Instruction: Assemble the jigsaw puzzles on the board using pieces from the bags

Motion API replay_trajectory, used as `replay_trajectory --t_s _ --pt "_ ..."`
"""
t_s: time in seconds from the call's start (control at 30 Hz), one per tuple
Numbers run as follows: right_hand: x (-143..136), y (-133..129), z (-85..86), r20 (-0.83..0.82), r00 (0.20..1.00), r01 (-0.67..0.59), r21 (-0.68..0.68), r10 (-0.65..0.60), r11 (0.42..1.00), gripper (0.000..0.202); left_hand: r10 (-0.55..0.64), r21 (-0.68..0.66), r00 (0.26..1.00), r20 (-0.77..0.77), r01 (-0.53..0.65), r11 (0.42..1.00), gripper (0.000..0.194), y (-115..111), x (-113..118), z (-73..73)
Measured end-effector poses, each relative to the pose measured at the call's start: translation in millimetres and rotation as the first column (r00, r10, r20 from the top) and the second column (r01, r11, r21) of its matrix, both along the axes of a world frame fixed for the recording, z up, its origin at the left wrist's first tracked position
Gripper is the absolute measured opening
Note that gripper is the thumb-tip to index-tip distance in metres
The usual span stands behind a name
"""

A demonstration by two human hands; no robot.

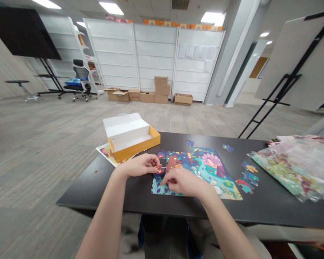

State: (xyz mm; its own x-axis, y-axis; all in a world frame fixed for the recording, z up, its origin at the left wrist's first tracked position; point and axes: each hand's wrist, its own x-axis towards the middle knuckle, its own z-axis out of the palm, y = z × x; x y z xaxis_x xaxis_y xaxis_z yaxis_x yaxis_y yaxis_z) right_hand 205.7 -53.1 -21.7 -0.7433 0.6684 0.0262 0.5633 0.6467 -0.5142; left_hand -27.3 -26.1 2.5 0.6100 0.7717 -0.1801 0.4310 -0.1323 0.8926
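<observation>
A colourful jigsaw puzzle (209, 171) lies mostly assembled on the black table, with a dark gap near its upper left. At its left edge, my left hand (140, 165) pinches a small puzzle piece (159, 168) with red on it between thumb and fingertips. My right hand (182, 180) rests over the lower left part of the puzzle, index finger touching its surface and the other fingers curled. Anything under those curled fingers is hidden. Loose pieces (250, 176) lie right of the puzzle, and others (189, 143) sit beyond its far edge.
An open yellow box (136, 149) with a white lid stands on a printed sheet (107, 154) at the table's left. A plastic-wrapped picture puzzle (299, 165) covers the right side of the black table (83, 194). Cardboard boxes line the far shelves.
</observation>
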Motion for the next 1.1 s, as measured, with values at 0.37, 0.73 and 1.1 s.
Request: replay_trajectory --t_s 0.37,0.73,1.1 --pt "-0.9 -0.8 0.8 0.019 1.0 0.009 -0.011 -0.008 1.0 0.039 0.008 -0.017 0.996 -0.083 -0.01 1.0 0.033 2.3 3.5 0.9" --pt "-1.6 -1.4 3.9 0.008 1.0 0.008 -0.039 -0.008 0.999 0.04 -0.014 -0.003 0.998 -0.059 0.014 1.0 0.029 10.9 3.0 -12.7" --pt "-1.5 -1.0 2.3 0.001 1.0 0.018 -0.053 -0.018 0.998 0.039 0.168 0.208 0.97 -0.179 -0.129 0.97 0.035 15.4 11.0 -18.5"
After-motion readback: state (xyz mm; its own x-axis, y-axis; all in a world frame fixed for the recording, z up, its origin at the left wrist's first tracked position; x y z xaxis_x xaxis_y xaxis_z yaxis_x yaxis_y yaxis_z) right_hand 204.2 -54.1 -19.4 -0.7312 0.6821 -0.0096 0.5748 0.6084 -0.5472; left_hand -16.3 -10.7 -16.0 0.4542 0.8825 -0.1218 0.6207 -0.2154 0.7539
